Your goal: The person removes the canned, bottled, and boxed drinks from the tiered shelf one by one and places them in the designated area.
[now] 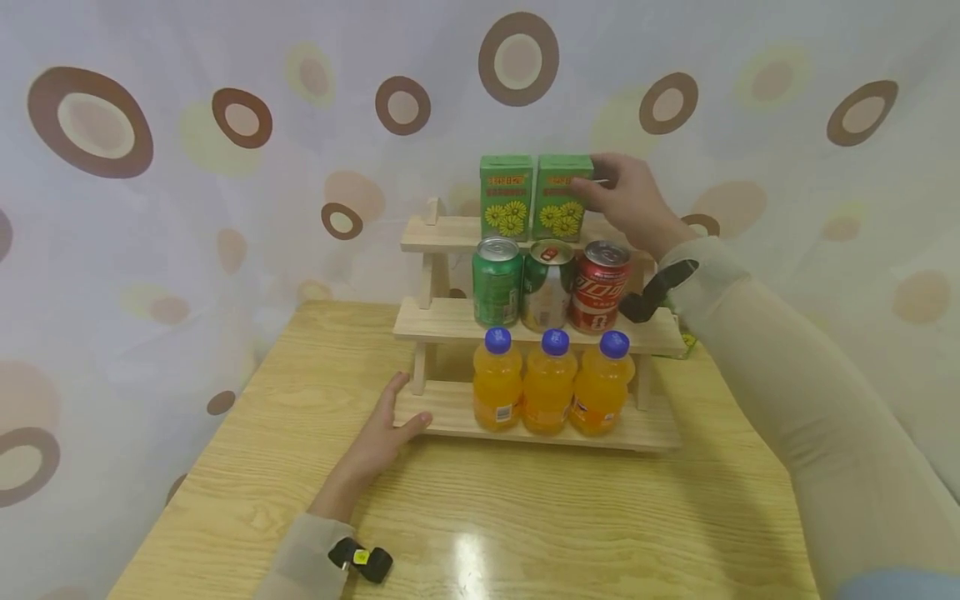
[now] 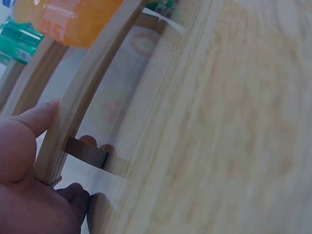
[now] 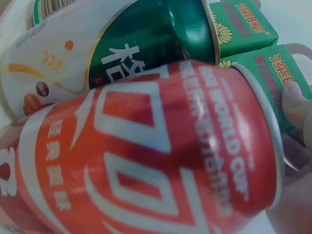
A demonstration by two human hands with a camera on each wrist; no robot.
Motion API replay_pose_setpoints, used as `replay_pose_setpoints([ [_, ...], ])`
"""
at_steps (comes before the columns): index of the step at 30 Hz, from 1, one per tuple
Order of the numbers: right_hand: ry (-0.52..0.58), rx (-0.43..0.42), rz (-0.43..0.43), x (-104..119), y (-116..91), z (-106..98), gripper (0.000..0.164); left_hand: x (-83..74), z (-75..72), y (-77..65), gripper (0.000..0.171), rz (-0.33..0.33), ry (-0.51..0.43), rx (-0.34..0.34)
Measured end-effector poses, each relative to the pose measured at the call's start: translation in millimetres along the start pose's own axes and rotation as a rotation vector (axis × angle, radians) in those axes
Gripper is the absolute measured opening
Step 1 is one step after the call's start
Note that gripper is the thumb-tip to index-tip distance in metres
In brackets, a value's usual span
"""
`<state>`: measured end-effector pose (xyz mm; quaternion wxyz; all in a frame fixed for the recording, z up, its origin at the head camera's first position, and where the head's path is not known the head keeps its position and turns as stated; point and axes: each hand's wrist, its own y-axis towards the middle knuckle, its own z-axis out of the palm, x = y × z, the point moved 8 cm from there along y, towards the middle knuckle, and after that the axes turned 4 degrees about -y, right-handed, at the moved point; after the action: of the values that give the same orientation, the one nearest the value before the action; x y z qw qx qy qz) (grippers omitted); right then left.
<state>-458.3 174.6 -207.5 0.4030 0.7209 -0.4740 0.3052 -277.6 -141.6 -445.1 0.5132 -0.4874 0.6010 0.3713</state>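
On the top tier of a wooden step shelf (image 1: 442, 317), my right hand (image 1: 633, 200) holds a green drink carton (image 1: 561, 198) by its right side. My thumb lies over its front, and the other fingers are partly hidden behind it. Close to its left stands another green drink carton (image 1: 506, 198). At the lowest tier's left end, my left hand (image 1: 386, 429) grips the board, thumb on top. In the left wrist view, the fingers curl below the board's end. A red cola can (image 3: 161, 151) fills much of the right wrist view, with the right thumb beyond its top.
On the middle tier, a green can (image 1: 497, 283) and a green-and-white can (image 1: 549, 287) stand left of the cola. Three orange drink bottles (image 1: 555, 387) with blue caps line the bottom tier. The shelf stands on a wooden table (image 1: 525, 517) before a patterned curtain (image 1: 450, 67).
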Motion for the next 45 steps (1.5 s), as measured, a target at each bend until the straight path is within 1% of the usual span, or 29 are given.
replay_pose_setpoints([
  [3,0.008,-0.008,0.010,-3,-3,-4,0.049,-3.5,0.4,-1.8,0.077,-0.001,-0.001,-0.001],
  [8,0.009,-0.039,0.013,-7,-10,-13,0.048,21.0,-3.3,9.8,0.081,0.023,0.016,-0.023],
  [10,0.011,-0.053,0.010,-8,-12,-18,0.047,28.0,-4.3,13.1,0.082,0.035,0.028,-0.027],
  [12,0.015,-0.064,0.008,-10,-15,-22,0.048,23.6,-3.5,11.3,0.081,0.033,0.016,-0.023],
  [18,0.015,-0.085,0.010,-18,-26,-38,0.049,-0.3,0.0,-1.0,0.078,0.003,-0.005,0.002],
  [21,0.007,-0.095,0.001,-21,-31,-46,0.049,-4.4,-0.1,-3.1,0.078,-0.002,0.006,0.003],
  [24,0.003,-0.100,-0.005,-23,-36,-53,0.050,-1.5,-0.1,-1.0,0.078,0.002,0.003,0.000],
  [30,-0.056,-0.102,0.019,-27,-47,-66,0.053,22.0,-1.9,9.4,0.081,0.026,0.012,-0.015],
  [32,-0.080,-0.117,0.029,-28,-51,-72,0.053,25.9,-2.0,11.9,0.082,0.036,0.019,-0.017],
  [36,-0.100,-0.149,0.035,-32,-59,-82,0.052,27.6,-1.5,12.0,0.083,0.041,0.010,-0.023],
  [38,-0.105,-0.158,0.033,-34,-62,-85,0.052,27.7,-1.7,10.3,0.082,0.032,0.007,-0.028],
  [44,-0.064,-0.141,0.028,-40,-69,-97,0.054,26.7,-1.6,10.4,0.082,0.030,0.029,-0.029],
  [45,-0.071,-0.142,0.023,-40,-70,-99,0.054,26.2,-1.7,10.8,0.082,0.034,0.032,-0.030],
])
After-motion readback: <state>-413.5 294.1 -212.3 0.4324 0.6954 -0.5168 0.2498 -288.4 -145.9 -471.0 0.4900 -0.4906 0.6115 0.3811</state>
